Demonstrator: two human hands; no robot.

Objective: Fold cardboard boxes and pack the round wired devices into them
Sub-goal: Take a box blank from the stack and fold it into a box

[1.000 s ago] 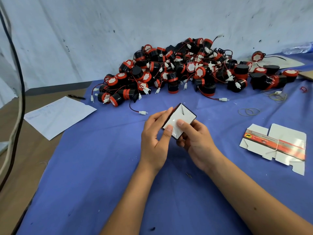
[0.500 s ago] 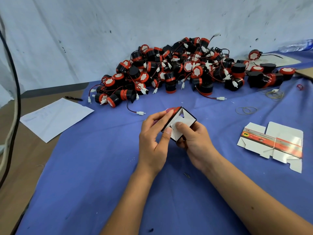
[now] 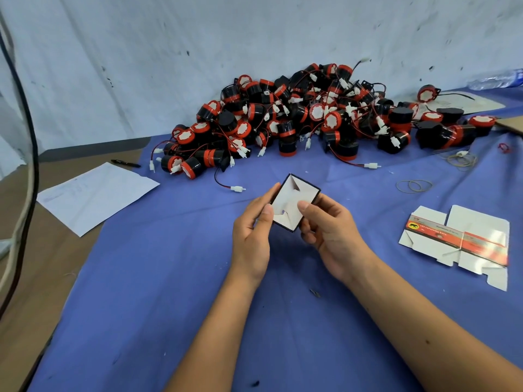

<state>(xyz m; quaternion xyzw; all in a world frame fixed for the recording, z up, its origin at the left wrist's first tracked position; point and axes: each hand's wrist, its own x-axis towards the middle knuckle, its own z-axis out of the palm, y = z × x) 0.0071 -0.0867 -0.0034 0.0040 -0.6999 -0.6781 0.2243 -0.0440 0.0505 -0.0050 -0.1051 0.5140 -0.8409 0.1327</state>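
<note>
A small cardboard box with a dark outside and white inner flaps is held up over the blue cloth, its folded end facing me. My left hand grips its left side, thumb on the near edge. My right hand grips the right side, thumb pressing on the white flap. A big pile of round black-and-red wired devices lies against the wall behind the box. A flat unfolded box blank lies at the right.
A blue cloth covers the table. A white paper sheet and a black pen lie at the left on bare brown board. Rubber bands lie right of the box. Cables hang at the far left.
The box end was partly open half a second ago; its flaps now lie flat and tucked. My left fingers have slid off the face to the box's left side.
</note>
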